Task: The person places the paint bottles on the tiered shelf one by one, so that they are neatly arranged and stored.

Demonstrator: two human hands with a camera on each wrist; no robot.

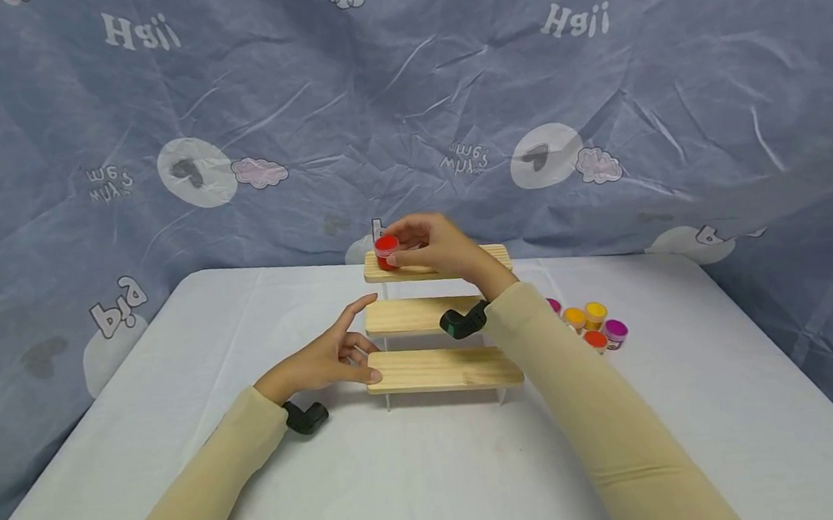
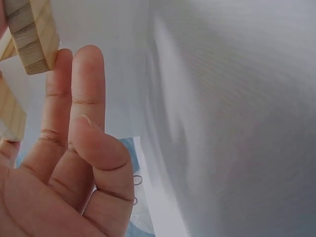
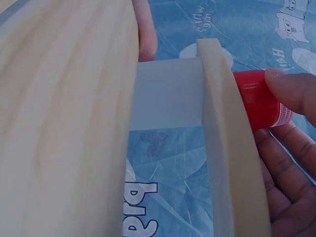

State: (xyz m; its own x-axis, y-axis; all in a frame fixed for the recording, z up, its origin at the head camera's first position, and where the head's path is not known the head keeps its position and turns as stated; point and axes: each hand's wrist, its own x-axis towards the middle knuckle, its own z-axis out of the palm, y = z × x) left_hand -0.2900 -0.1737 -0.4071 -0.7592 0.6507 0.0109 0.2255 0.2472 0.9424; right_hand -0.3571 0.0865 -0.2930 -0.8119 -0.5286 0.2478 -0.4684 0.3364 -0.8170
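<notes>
A red jar [image 1: 386,253] is on the top tier of the wooden stand [image 1: 442,370], at its left end, pinched by the right hand [image 1: 436,243]. The left hand [image 1: 326,359] grips the stand's bottom tier, left end. Small jars [image 1: 615,331] cluster right of the stand on the desk [image 1: 378,481].

On the desk [image 1: 407,478], a three-tiered stand [image 1: 407,317] is set, its bottom shelf [image 1: 444,369] placed foremost, its middle shelf [image 1: 403,317] and top shelf [image 1: 418,274] stepped up behind. At the top shelf's left end, a jar [image 1: 386,250] is held by the right hand [image 1: 436,245]; the bottom shelf's left end is held by the left hand [image 1: 328,358]. Other jars [image 1: 595,315] are grouped right of the stand. A cloth [image 1: 400,86] is hung behind the desk.
</notes>
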